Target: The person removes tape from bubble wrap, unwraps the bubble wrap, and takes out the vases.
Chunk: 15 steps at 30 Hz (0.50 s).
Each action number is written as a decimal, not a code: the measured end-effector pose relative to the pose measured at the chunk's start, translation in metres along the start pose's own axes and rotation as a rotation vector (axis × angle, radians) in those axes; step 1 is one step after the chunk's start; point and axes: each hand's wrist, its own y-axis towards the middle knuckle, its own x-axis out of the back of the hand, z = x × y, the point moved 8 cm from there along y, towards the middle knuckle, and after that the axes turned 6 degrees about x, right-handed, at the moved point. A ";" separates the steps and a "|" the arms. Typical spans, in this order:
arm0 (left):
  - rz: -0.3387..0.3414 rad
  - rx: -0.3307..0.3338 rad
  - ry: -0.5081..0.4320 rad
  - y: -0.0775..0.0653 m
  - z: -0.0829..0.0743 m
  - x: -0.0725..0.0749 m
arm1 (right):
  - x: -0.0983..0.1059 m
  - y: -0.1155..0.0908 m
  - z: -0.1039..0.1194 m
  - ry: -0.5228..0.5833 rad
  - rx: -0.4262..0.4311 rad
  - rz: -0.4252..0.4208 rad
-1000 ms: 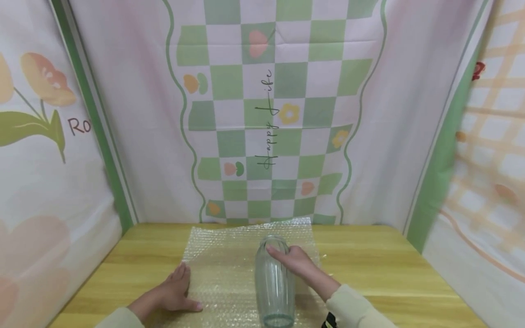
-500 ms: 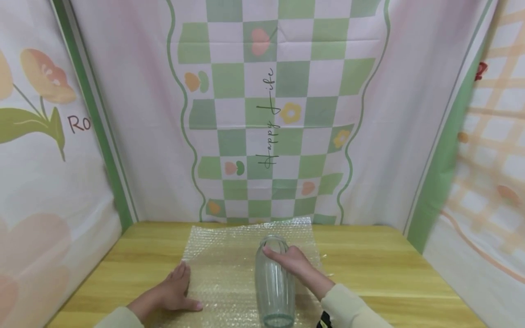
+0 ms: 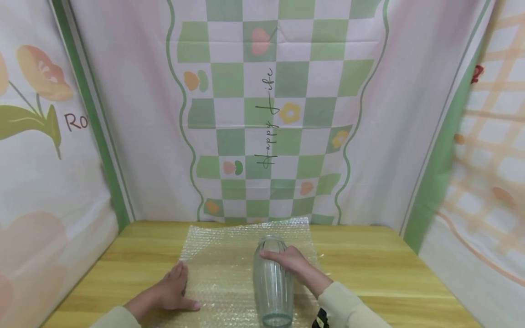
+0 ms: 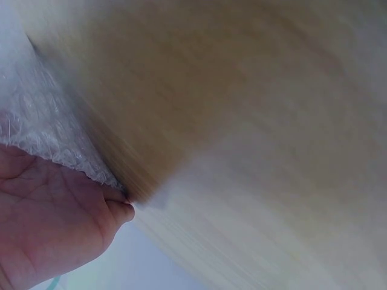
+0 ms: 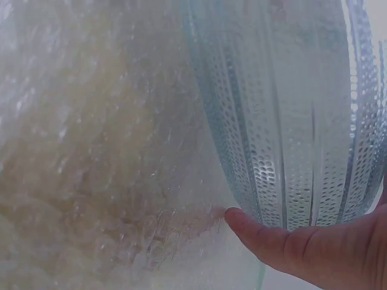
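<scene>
A clear, ribbed glass vase (image 3: 274,287) lies on its side on a sheet of bubble wrap (image 3: 223,273), its mouth pointing to the far side. My right hand (image 3: 289,262) grips the vase near the neck, thumb across the top; its other fingers are mostly hidden behind the glass. In the right wrist view the thumb (image 5: 290,244) presses along the ribbed, dimpled vase wall (image 5: 296,151). My left hand (image 3: 170,291) rests at the wrap's left edge with straight fingers and the thumb spread over the sheet. The left wrist view shows its palm (image 4: 54,217) beside the bubble wrap edge (image 4: 54,121).
The wooden table (image 3: 369,269) extends to both sides of the wrap. A printed curtain (image 3: 262,114) closes off the back, and more hung cloth (image 3: 49,191) stands at the left and right.
My right thumb has slid slightly left and down on the vase, and the right sleeve has shifted a little left. My left hand stays in place on the wrap edge.
</scene>
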 end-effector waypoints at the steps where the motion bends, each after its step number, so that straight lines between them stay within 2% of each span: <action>1: 0.000 0.000 0.004 0.000 0.000 0.000 | -0.001 0.000 0.000 0.008 -0.006 0.003; 15: -0.029 0.003 0.034 -0.002 -0.002 0.001 | -0.002 -0.003 0.001 0.065 -0.047 -0.006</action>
